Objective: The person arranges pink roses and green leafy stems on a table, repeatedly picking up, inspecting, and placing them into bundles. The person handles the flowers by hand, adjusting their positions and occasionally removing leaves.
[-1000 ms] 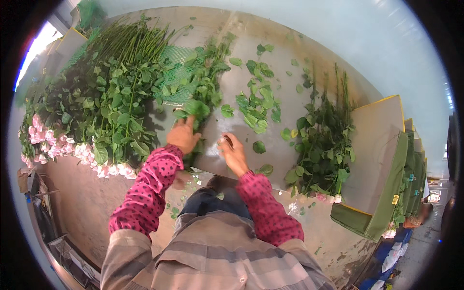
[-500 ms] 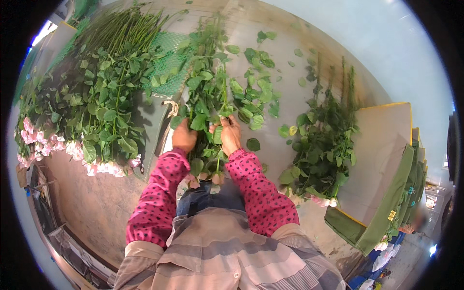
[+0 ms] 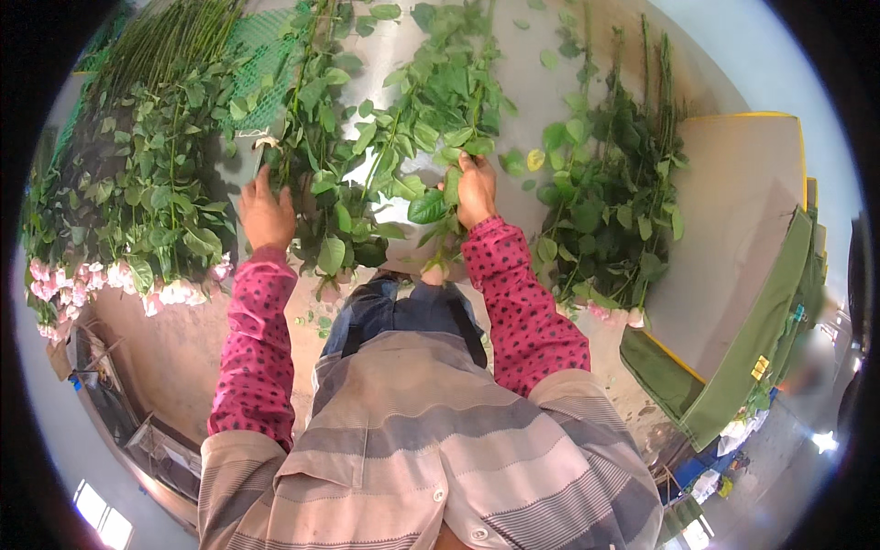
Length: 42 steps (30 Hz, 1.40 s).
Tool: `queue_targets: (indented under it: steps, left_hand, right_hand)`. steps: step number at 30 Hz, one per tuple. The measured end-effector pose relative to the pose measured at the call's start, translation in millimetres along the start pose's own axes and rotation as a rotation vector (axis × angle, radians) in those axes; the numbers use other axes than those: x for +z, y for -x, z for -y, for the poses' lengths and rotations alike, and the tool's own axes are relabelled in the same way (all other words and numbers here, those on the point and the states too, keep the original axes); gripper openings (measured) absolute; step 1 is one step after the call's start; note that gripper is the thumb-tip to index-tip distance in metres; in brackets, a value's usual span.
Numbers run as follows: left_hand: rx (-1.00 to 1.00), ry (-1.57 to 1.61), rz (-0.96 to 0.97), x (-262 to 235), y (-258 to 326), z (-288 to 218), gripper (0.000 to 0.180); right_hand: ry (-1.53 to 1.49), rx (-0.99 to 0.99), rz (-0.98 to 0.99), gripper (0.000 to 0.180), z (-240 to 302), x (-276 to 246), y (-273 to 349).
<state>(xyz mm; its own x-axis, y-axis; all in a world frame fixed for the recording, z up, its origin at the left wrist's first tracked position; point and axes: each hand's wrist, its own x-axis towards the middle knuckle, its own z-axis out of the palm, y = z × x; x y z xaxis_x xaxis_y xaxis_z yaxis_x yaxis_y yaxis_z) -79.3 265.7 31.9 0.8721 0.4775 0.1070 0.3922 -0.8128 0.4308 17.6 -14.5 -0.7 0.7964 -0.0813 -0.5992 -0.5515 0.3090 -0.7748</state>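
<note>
My right hand (image 3: 475, 194) is closed around a leafy rose stem, with a pale pink bloom (image 3: 434, 272) hanging below it toward my body. Long leafy growth (image 3: 440, 82) spreads from that hand toward the far side of the table. My left hand (image 3: 266, 214) is open, its fingers stretched out beside a white rope (image 3: 266, 142). Between my hands, nearer the left one, lies a strip of rose stems (image 3: 316, 174) with leaves and a pinkish bloom at the near edge.
A big pile of pink roses (image 3: 170, 174) lies at the left by green netting (image 3: 266, 69). Another rose bunch (image 3: 614, 192) lies at the right. Beyond it stands a grey, yellow-edged panel (image 3: 733, 202) with green fabric (image 3: 742, 330). Loose leaves (image 3: 548, 59) are scattered on the table.
My hands have moved apart. The left has left the middle stems and shifted leftward, opening; the right has moved right with the rose stem. The whole view has shifted too.
</note>
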Motion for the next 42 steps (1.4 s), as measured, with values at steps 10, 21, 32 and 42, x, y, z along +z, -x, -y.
queue_targets:
  steps: [10,21,32,42]
  left_hand:
    - [0.112,-0.313,0.431,72,22,-86,0.038]
    - [0.071,0.319,0.607,33,2,-121,0.02]
    - [-0.166,0.901,0.712,99,15,-113,0.018]
    - [-0.211,1.009,0.783,113,2,-107,0.022]
  right_hand:
    - [0.036,-0.012,0.081,0.02,-14,-21,-4]
    - [0.349,-0.292,-0.043,0.014,-5,-31,9]
    - [0.624,-0.452,-0.309,0.023,-11,-57,0]
    - [0.509,-0.337,-0.258,0.032,-17,-101,-16]
